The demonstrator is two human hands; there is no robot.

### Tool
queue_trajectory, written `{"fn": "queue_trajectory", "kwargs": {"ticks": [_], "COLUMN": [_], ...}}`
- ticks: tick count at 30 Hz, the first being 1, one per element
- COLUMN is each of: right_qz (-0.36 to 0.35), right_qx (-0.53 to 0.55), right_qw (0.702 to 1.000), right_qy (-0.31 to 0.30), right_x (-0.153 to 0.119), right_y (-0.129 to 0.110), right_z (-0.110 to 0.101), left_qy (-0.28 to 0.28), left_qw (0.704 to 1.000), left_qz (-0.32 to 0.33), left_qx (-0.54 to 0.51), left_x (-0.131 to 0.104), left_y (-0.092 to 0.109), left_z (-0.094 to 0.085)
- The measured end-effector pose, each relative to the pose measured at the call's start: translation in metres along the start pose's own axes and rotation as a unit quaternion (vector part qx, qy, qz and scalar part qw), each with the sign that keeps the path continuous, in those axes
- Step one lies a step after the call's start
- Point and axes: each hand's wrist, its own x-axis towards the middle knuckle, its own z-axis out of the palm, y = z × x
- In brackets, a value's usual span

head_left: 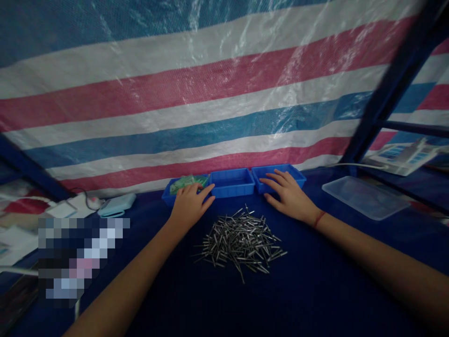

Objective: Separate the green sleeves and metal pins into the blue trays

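A loose heap of thin metal pieces that look like pop rivets (242, 241) lies on the dark blue table (224, 309). Beyond it stand three blue plastic bins in a row. My left hand (191, 202) is at the front of the left bin (169, 199), fingers apart and holding nothing; green-tinted plastic packets (187, 181) show in that bin. Over the front edge of the right bin (298, 177), my right hand (286, 193) spreads its fingers, with nothing in them. Between the hands, the middle bin (231, 188) shows only its bare floor.
A clear plastic lid (365, 196) lies at the right. On the left are a light blue case (117, 205), a white power strip (79, 206) and a blurred-out patch. A striped tarp (210, 93) hangs behind, with dark blue frame posts (389, 84) at the sides.
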Motion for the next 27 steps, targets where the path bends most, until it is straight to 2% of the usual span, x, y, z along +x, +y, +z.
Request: {"fn": "queue_trajectory", "kwargs": {"ticks": [6, 16, 19, 23, 27], "right_qz": [0.002, 0.002, -0.003, -0.018, -0.059], "right_qx": [-0.011, 0.022, 0.04, 0.119, 0.238], "right_qw": [1.0, 1.0, 0.999, 0.991, 0.969], "right_qy": [-0.004, -0.005, 0.019, 0.054, -0.026], "right_x": [-0.002, -0.001, -0.003, -0.012, -0.024], "right_y": [-0.005, -0.009, -0.013, -0.035, -0.071], "right_z": [0.004, 0.004, 0.0, -0.014, -0.031], "left_qy": [-0.004, 0.004, 0.012, 0.013, -0.037], "left_qw": [0.999, 0.999, 0.999, 0.999, 0.987], "left_qz": [-0.024, -0.01, -0.002, 0.031, 0.093], "left_qx": [0.047, 0.042, 0.036, 0.003, -0.123], "left_x": [0.008, 0.005, 0.004, -0.003, -0.019], "left_y": [0.008, 0.006, 0.009, 0.02, 0.038], "left_z": [0.01, 0.011, 0.006, -0.01, -0.022]}}
